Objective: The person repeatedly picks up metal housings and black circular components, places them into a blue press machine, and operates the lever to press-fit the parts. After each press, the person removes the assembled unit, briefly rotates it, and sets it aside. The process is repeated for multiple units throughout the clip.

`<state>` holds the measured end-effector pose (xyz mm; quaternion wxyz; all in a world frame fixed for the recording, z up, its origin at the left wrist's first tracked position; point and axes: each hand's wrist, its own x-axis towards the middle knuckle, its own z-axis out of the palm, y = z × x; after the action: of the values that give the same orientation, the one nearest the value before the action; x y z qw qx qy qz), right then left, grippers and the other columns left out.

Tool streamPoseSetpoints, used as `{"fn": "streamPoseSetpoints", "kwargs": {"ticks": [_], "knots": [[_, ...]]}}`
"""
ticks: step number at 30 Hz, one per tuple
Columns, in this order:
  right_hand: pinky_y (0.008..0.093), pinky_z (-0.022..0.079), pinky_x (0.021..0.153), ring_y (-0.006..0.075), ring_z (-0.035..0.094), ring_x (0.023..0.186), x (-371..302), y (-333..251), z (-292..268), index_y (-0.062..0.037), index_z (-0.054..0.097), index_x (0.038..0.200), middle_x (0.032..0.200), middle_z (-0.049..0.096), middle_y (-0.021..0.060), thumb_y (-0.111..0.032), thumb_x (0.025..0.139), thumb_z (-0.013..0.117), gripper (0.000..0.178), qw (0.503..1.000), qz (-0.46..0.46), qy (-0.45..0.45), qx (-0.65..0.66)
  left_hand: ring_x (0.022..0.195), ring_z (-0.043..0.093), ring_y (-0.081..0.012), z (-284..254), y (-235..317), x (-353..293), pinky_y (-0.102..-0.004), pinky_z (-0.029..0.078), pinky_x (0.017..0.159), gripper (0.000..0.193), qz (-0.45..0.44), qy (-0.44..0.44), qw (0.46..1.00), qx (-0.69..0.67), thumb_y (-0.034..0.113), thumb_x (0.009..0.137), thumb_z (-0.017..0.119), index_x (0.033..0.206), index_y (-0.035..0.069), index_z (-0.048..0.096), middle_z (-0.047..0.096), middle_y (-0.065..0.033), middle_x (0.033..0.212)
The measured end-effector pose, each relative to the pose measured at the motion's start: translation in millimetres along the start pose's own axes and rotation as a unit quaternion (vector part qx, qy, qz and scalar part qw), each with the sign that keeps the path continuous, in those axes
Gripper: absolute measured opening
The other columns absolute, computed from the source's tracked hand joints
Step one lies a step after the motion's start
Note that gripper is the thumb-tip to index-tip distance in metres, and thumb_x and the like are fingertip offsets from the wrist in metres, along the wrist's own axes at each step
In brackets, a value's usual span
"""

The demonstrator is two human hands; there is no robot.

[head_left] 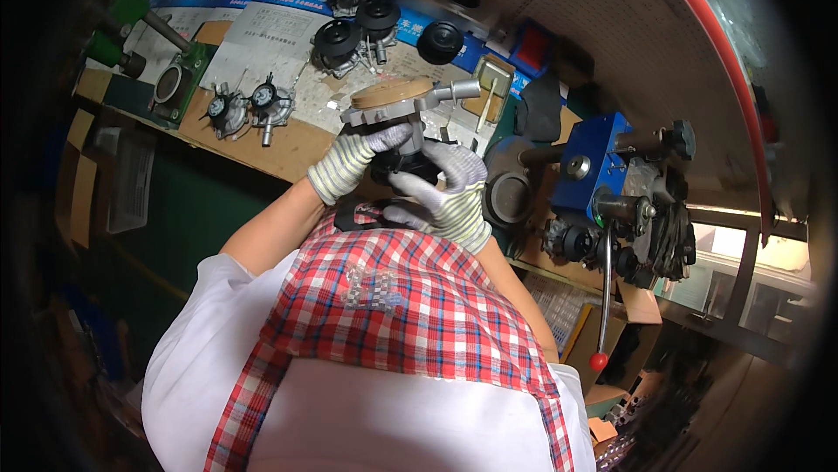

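A grey metal water pump (381, 112) with a side pipe and a tan round disc on top is held up in front of my chest, over the bench's near edge. My left hand (349, 165), in a striped knit glove, is closed around the pump's left side below its flange. The gloved right hand (454, 197) curls its fingers and thumb about the black round part (408, 168) at the pump's underside. My hands partly hide that black part and the lower body of the pump.
Pumps with black pulleys (339, 40) stand at the back; two bare pumps (271, 104) lie left. A loose black pulley (439, 42) and a tray (491, 88) lie beyond my hands. At left is a green fixture (194, 62); at right, a blue press (591, 167) with a red-knobbed lever (608, 297).
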<state>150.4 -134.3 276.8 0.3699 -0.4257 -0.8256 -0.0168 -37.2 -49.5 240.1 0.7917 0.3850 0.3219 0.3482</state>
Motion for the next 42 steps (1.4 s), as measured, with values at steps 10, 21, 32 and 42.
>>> {"fn": "streamPoseSetpoints", "kwargs": {"ticks": [10,21,32,42], "knots": [[0.0442,0.042,0.105,0.0322,0.052,0.119,-50,42,34,0.0021,0.046,0.136,0.128,0.045,0.0195,-0.031,0.096,0.063,0.055,0.855,0.465,0.223,0.057,0.112,0.062,-0.0190,5,20,3,-0.0353,0.051,0.099,0.057,0.053,-0.010,0.998,0.026,0.024,0.083,0.081,0.132,0.005,0.058,0.066,-0.0060,0.119],[0.0433,0.041,0.106,0.0328,0.049,0.122,-31,20,9,-0.0008,0.048,0.135,0.131,0.045,0.0201,-0.026,0.097,0.062,0.047,0.918,0.342,0.195,0.047,0.114,0.061,-0.0193,10,21,9,-0.0349,0.051,0.099,0.060,0.053,-0.007,0.998,0.025,0.019,0.081,0.082,0.133,0.004,0.056,0.064,-0.0073,0.122],[0.0374,0.056,0.088,0.0265,0.067,0.096,11,41,24,-0.0017,0.054,0.126,0.111,0.067,0.0143,-0.044,0.103,0.051,0.048,0.614,0.525,0.217,0.548,0.123,0.054,-0.0285,40,-14,18,-0.0416,0.039,0.108,0.073,0.137,0.092,0.855,0.492,0.043,0.089,0.073,0.135,-0.009,0.049,0.058,-0.0217,0.129],[0.0456,0.055,0.098,0.0322,0.067,0.107,-34,90,62,0.0007,0.057,0.127,0.119,0.065,0.0191,-0.034,0.098,0.060,0.046,0.272,0.380,0.087,0.880,0.135,0.048,-0.0379,37,38,-24,-0.0471,0.029,0.118,0.068,0.246,-0.031,0.767,0.592,0.037,0.089,0.071,0.141,-0.001,0.049,0.054,-0.0237,0.139]]}}
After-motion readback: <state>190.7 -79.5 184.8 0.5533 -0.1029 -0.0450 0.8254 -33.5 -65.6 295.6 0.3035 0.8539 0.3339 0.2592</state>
